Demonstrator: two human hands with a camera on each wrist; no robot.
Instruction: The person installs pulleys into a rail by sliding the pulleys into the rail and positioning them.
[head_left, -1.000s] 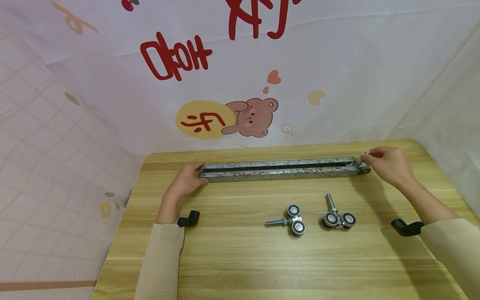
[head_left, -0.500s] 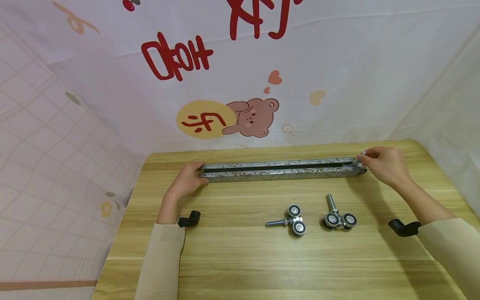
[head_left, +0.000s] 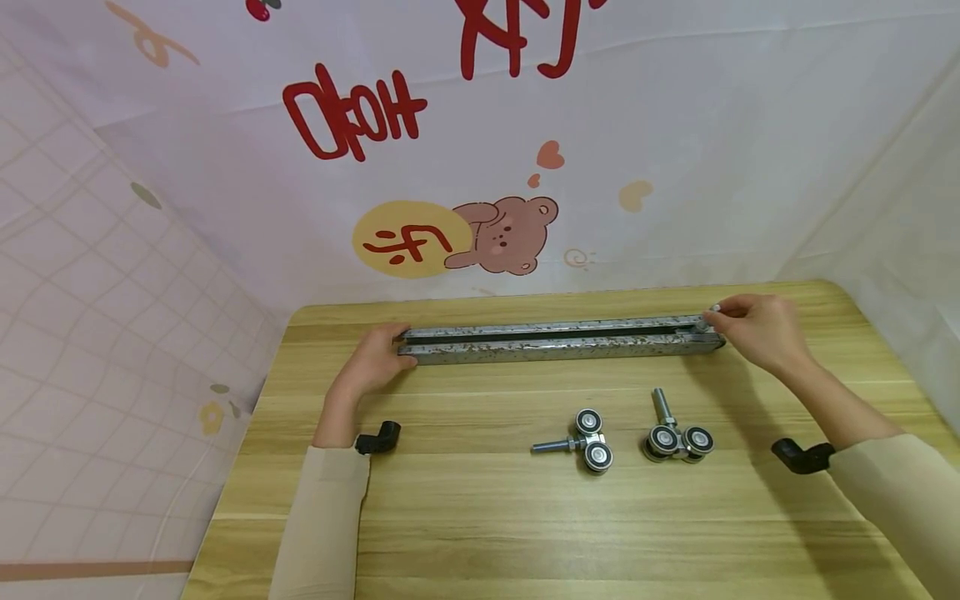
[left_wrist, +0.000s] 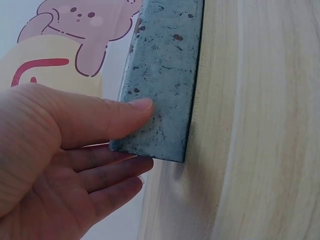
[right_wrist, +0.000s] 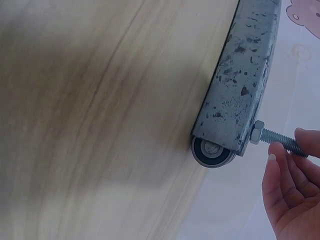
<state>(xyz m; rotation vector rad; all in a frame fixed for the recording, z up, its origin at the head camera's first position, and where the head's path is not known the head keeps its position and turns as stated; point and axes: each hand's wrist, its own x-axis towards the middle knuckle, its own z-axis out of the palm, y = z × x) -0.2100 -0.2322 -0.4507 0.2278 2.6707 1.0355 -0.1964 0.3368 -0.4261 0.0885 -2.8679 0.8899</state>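
Note:
A speckled metal channel rail [head_left: 555, 340] with a slot along its top lies across the far part of the table. At its left end my left hand [head_left: 375, 358] grips it, thumb on the near side wall [left_wrist: 160, 80]. My right hand [head_left: 763, 332] pinches the threaded bolt [right_wrist: 280, 138] of a roller trolley between thumb and fingers. That bolt sticks up out of the slot at the rail's right end. One trolley wheel [right_wrist: 212, 151] pokes partly out of the rail's open end; the rest of the trolley is hidden inside.
Two more roller trolleys lie on the wooden table [head_left: 480, 533] in front of the rail: one trolley [head_left: 592, 442] with its bolt pointing left, another trolley [head_left: 677, 440] with its bolt pointing away. A printed cloth [head_left: 675, 125] hangs behind the table.
My right hand has moved left, sliding the roller trolley from outside the rail's right end mostly into it. The left hand keeps its grip at the other end.

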